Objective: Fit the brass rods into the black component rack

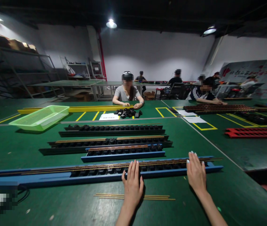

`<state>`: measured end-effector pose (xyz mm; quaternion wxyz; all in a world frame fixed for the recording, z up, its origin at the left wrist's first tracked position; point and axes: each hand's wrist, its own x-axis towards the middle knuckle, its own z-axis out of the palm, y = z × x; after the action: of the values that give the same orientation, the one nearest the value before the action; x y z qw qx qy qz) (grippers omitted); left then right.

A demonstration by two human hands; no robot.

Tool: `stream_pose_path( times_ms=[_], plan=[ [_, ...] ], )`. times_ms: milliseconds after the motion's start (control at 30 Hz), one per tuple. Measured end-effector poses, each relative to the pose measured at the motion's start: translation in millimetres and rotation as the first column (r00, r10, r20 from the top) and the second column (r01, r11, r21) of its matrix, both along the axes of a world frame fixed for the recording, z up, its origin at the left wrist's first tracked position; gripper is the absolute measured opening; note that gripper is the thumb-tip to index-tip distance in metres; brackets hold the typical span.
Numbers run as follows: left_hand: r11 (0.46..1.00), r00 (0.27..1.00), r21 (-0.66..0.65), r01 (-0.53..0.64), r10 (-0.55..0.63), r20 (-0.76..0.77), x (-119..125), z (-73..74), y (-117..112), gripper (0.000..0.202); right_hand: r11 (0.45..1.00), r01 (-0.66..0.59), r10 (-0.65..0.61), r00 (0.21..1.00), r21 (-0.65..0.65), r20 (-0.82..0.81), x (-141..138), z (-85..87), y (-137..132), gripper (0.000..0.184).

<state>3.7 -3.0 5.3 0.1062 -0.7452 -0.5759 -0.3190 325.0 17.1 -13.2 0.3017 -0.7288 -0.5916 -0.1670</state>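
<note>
My left hand (133,188) lies open, fingers spread over the long blue rack (53,180) holding brass strips; my right hand (196,172) spreads at its near edge, pinching nothing. Loose brass rods (157,197) lie between, just below. The far white sheet's (108,116) print is unreadable; bare green table (218,188) opens rightward.

"Where are the hands?"
"Left hand (132,188) lies flat across the blue rail (53,179), right hand (196,172) on its right end."
"On the rail?"
"Black blocks (88,172) under long brass rods (96,168); loose rods (133,196) lie just in front."
</note>
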Motion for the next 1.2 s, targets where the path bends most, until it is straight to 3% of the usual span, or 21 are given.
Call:
stream_pose_path(
  times_ms=[133,300,500,667,767,967,1200],
  plan=[
    [1.000,1.000,-0.008,0.007,-0.007,0.008,0,-0.9,1,0.066,0.998,0.035,-0.033,0.999,-0.055,0.037,13,-4.0,-1,0.060],
    [1.000,1.000,-0.005,0.015,-0.014,0.026,0,-2.8,2,0.064,0.998,0.040,-0.037,0.998,-0.049,0.044,11,-8.8,-1,0.059],
    [1.000,1.000,0.001,0.018,-0.018,0.022,0,-2.3,1,0.065,0.997,0.025,-0.026,1.000,-0.073,-0.004,21,-0.5,1,0.060],
    [1.000,1.000,0.005,0.010,-0.010,0.008,0,-2.2,1,0.067,0.978,0.146,-0.155,0.987,-0.146,-0.050,37,4.1,1,0.069],
    [1.000,1.000,0.003,0.011,-0.011,0.003,0,-2.8,2,0.066,0.969,0.155,-0.166,0.985,-0.190,-0.042,38,2.5,1,0.071],
    [1.000,1.000,-0.013,0.020,-0.020,0.016,-1,-4.7,2,0.061,0.968,0.153,-0.163,0.986,-0.196,-0.035,37,5.0,1,0.070],
    [1.000,1.000,-0.010,0.023,-0.023,0.014,-1,-3.8,1,0.061,0.964,0.217,-0.226,0.973,-0.156,-0.042,65,8.2,3,0.068]
  ],
)
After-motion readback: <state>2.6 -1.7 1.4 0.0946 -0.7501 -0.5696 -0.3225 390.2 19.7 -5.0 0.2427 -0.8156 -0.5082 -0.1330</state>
